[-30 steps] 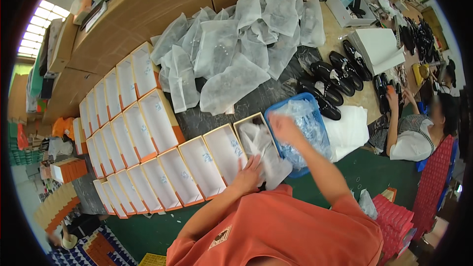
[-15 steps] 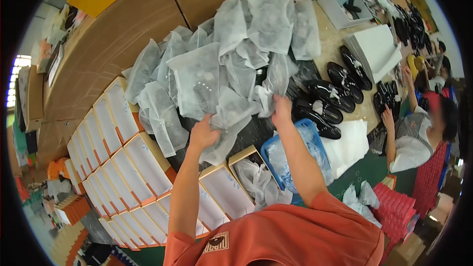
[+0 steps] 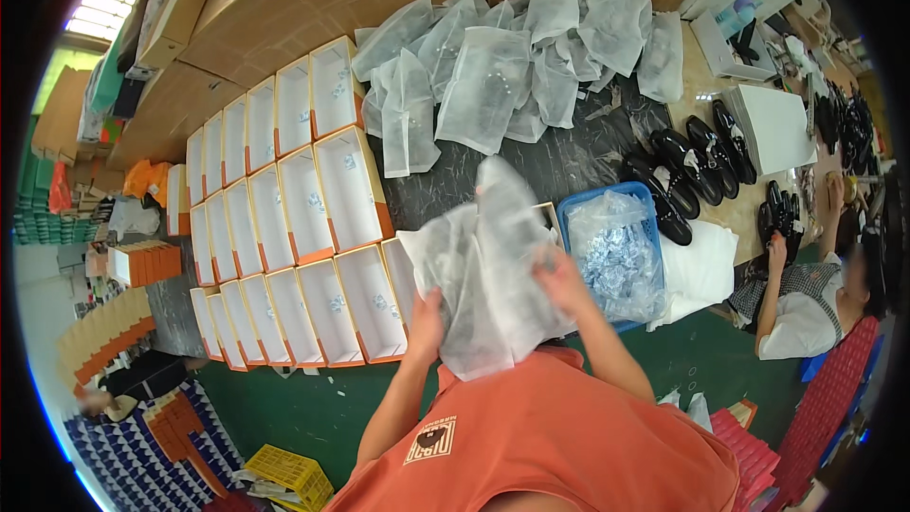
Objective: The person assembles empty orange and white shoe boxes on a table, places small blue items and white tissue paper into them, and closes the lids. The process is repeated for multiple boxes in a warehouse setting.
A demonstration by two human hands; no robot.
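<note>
- Half a second ago my two hands are out at the pile of white bags [image 3: 483, 85]; now they are back near my chest, and two bags come with them, so both hands are occupied.
- The left bag [image 3: 444, 289] and the right bag [image 3: 512, 256] are side by side in front of me, overlapping in the middle, above the near edge of the table [image 3: 417, 199].
- My left hand [image 3: 426, 324] pinches the outer edge of the left bag, with the thumb on the near side.
- My right hand [image 3: 559, 277] is blurred; its fingers are bent against the right bag, but I cannot tell how tightly they close.
- The bags now hide most of the nearest box [image 3: 549, 218]; only its far corner shows, so I cannot see inside it.
- Just right of my right hand is the blue basket [image 3: 656, 242] with small clear packets [image 3: 611, 261], close enough to bump my wrist.
- Open boxes [image 3: 370, 299] stand in rows at left; black shoes [image 3: 697, 166] lie at far right.
</note>
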